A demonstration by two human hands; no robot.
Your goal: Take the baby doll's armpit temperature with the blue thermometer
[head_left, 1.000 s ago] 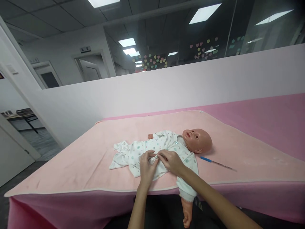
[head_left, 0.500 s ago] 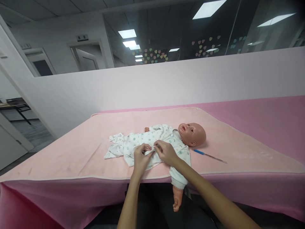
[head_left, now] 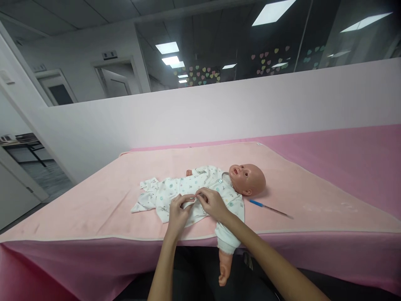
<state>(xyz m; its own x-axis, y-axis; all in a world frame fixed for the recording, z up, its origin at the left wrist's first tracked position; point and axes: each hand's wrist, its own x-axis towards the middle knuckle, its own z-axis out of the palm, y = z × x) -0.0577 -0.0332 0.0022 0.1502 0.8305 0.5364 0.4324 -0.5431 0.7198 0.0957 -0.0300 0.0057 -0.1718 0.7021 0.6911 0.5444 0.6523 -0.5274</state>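
A baby doll (head_left: 249, 179) lies on its back across the table, its head to the right. It wears a white printed shirt (head_left: 206, 175) and matching trousers (head_left: 145, 201). My left hand (head_left: 180, 211) pinches the shirt's edge at the doll's belly. Close beside it, my right hand (head_left: 211, 202) is closed on the same strip of cloth, fingertips almost meeting the left ones. Whatever fastening lies between the fingers is hidden. One snap button (head_left: 221, 181) shows near the collar. The doll's near arm (head_left: 224, 267) hangs over the table's front edge.
To the right of the doll lies a thin stick-like tool with a blue handle (head_left: 257, 203). A peach blanket (head_left: 103, 179) covers the table over a pink cloth (head_left: 332, 167). A white wall (head_left: 219, 108) with a window above stands behind.
The view has shifted slightly, so doll and tool appear a little further left and lower. Both hands stay on the shirt's edge, fingertips still close together.
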